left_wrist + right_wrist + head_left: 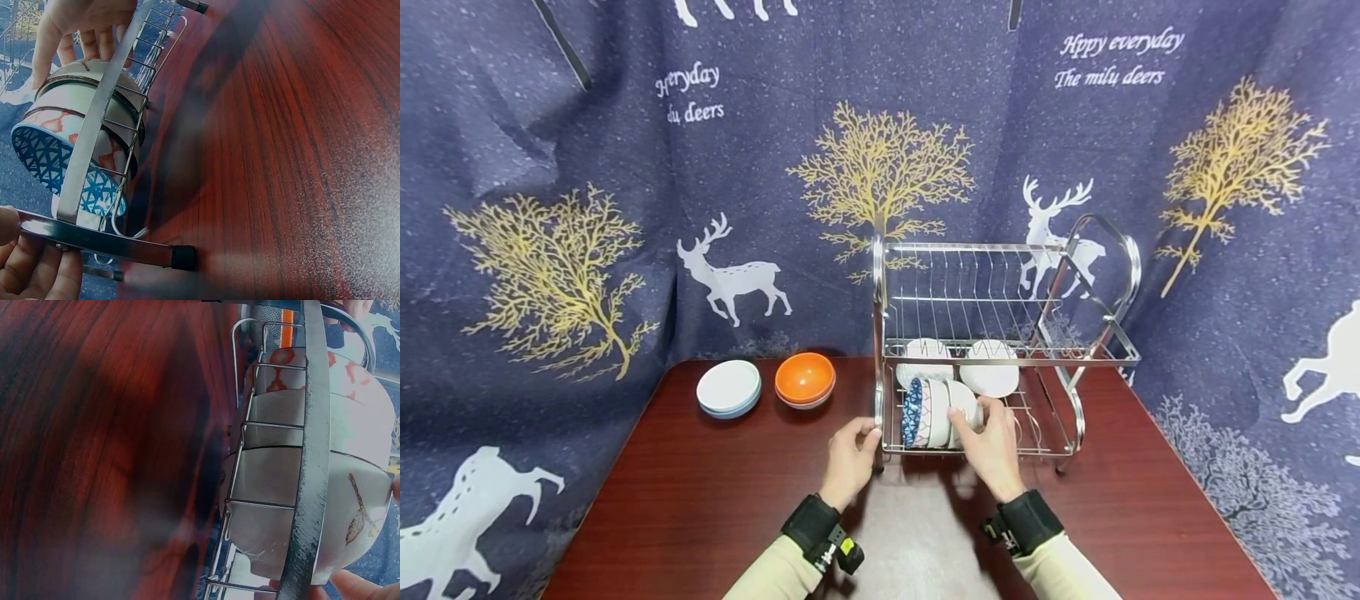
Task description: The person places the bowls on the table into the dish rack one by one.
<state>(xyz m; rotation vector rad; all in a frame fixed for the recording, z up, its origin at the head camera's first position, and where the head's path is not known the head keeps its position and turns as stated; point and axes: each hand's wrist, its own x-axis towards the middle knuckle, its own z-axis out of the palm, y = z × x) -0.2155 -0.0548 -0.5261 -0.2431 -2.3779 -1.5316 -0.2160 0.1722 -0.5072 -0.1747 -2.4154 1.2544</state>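
At the two-tier dish rack on the red-brown table, my right hand curls its fingers around the white bowl at the end of a nested row on the rack's lower tier, beside the blue-patterned bowl. My left hand grips the rack's front-left post. White plates and an orange bowl sit left of the rack.
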